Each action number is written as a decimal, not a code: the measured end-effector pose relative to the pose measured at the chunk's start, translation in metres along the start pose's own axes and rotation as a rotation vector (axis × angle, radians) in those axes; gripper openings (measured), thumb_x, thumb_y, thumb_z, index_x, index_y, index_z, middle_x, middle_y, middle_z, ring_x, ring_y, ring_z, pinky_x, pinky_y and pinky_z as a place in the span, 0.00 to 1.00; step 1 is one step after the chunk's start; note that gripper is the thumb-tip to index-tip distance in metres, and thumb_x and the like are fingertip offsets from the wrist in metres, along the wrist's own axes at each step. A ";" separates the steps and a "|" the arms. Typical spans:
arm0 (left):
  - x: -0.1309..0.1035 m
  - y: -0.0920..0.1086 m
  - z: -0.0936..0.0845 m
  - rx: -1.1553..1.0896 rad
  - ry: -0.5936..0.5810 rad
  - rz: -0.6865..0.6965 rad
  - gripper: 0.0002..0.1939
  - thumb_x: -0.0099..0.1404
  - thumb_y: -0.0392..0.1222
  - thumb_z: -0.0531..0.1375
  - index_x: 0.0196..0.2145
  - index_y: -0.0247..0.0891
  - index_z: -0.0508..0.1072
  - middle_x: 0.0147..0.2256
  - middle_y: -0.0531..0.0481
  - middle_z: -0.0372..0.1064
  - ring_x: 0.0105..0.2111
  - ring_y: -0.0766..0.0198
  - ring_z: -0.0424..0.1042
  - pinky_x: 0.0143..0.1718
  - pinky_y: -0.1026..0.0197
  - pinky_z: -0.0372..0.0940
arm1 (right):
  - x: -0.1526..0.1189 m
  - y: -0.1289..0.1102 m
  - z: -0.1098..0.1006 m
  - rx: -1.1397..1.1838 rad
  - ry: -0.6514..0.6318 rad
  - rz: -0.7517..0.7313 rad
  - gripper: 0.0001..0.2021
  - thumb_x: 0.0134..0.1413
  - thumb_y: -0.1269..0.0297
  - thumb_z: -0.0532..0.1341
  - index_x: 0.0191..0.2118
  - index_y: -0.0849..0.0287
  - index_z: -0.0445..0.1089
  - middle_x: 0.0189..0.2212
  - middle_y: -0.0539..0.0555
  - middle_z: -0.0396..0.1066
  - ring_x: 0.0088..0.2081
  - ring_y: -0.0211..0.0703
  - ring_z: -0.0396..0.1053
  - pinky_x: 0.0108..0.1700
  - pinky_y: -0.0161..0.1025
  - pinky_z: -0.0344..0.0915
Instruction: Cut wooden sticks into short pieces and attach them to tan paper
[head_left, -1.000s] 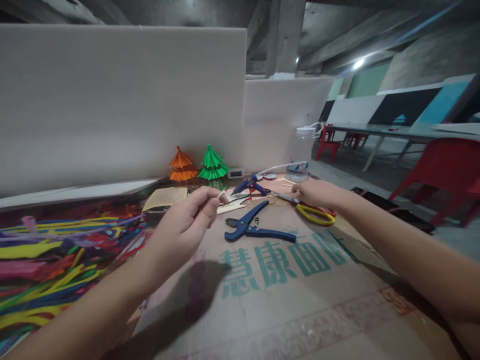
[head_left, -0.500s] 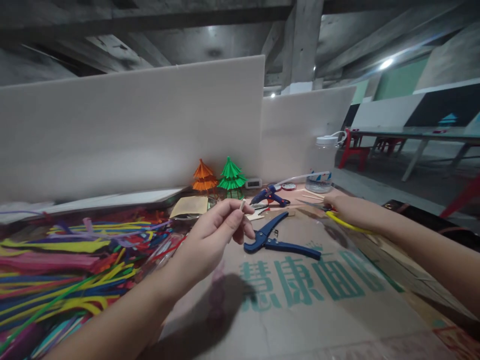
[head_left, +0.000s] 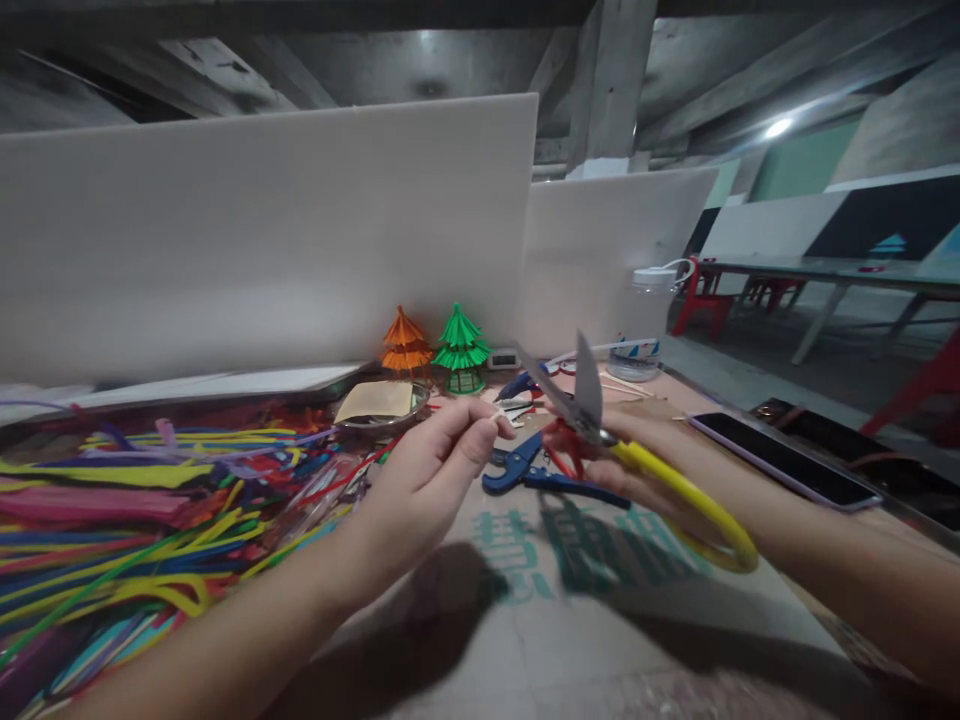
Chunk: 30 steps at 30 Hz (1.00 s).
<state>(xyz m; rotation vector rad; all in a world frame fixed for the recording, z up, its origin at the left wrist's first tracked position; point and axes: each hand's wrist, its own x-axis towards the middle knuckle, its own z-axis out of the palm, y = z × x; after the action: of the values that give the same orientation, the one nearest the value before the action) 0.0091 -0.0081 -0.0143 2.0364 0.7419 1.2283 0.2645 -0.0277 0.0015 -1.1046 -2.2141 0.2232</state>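
Pinched between the thumb and fingers of my left hand [head_left: 442,460] is a small pale piece [head_left: 498,416], mostly hidden, its kind unclear. My right hand [head_left: 622,460] holds a pair of scissors [head_left: 589,405] with yellow handles, blades parted and pointing up and away, to the right of my left hand. Below and between both hands lies a blue pipe cutter [head_left: 517,468] on the printed cardboard [head_left: 517,630]. Behind the scissors rests a blue glue gun [head_left: 525,382], partly covered by them.
Colourful pipe cleaners [head_left: 135,530] pile up at the left. An orange paper tree [head_left: 406,345] and a green one [head_left: 459,345] stand before the white panel [head_left: 262,240]. A metal bowl [head_left: 420,398], a clear bottle [head_left: 637,355] and a phone [head_left: 784,460] sit around the work area.
My right hand has lifted the scissors from the table's right side and brought them left, towards my left hand, blades now apart. The phone has come into sight. My left hand stays nearly in place.
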 end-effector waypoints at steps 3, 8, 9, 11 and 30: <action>-0.004 -0.004 0.005 0.106 -0.025 0.008 0.15 0.77 0.53 0.52 0.41 0.42 0.73 0.28 0.56 0.63 0.29 0.68 0.63 0.31 0.63 0.57 | -0.003 -0.016 0.001 -0.039 -0.036 -0.063 0.15 0.62 0.59 0.63 0.53 0.54 0.73 0.50 0.60 0.76 0.50 0.54 0.75 0.50 0.49 0.74; -0.009 -0.009 0.009 0.151 -0.068 0.022 0.14 0.77 0.52 0.52 0.41 0.44 0.73 0.33 0.55 0.71 0.34 0.66 0.71 0.36 0.62 0.61 | -0.003 -0.021 0.002 -0.041 0.003 -0.041 0.09 0.63 0.61 0.62 0.48 0.54 0.73 0.40 0.56 0.77 0.41 0.49 0.75 0.43 0.45 0.73; -0.010 -0.009 0.009 0.147 -0.074 0.028 0.14 0.77 0.52 0.52 0.41 0.44 0.73 0.34 0.55 0.72 0.35 0.66 0.71 0.38 0.61 0.62 | -0.003 -0.019 0.004 -0.035 0.001 -0.043 0.10 0.63 0.62 0.62 0.49 0.53 0.73 0.38 0.55 0.77 0.40 0.49 0.75 0.43 0.45 0.73; -0.010 -0.008 0.009 0.152 -0.074 0.041 0.13 0.78 0.51 0.52 0.41 0.45 0.73 0.35 0.55 0.73 0.36 0.66 0.72 0.38 0.61 0.63 | -0.003 -0.014 0.007 -0.028 -0.013 -0.049 0.11 0.64 0.63 0.62 0.51 0.52 0.72 0.39 0.55 0.77 0.41 0.48 0.74 0.43 0.44 0.72; -0.009 0.003 0.009 0.254 -0.067 0.179 0.11 0.73 0.34 0.53 0.34 0.40 0.71 0.28 0.56 0.64 0.26 0.68 0.63 0.31 0.64 0.59 | -0.012 -0.014 0.008 -0.197 0.001 -0.138 0.18 0.60 0.58 0.67 0.52 0.59 0.71 0.45 0.60 0.74 0.45 0.48 0.73 0.44 0.43 0.72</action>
<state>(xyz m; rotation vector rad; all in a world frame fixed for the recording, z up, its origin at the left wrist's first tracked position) 0.0138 -0.0186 -0.0206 2.3835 0.7272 1.2068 0.2551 -0.0447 -0.0044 -1.0474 -2.3386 -0.0557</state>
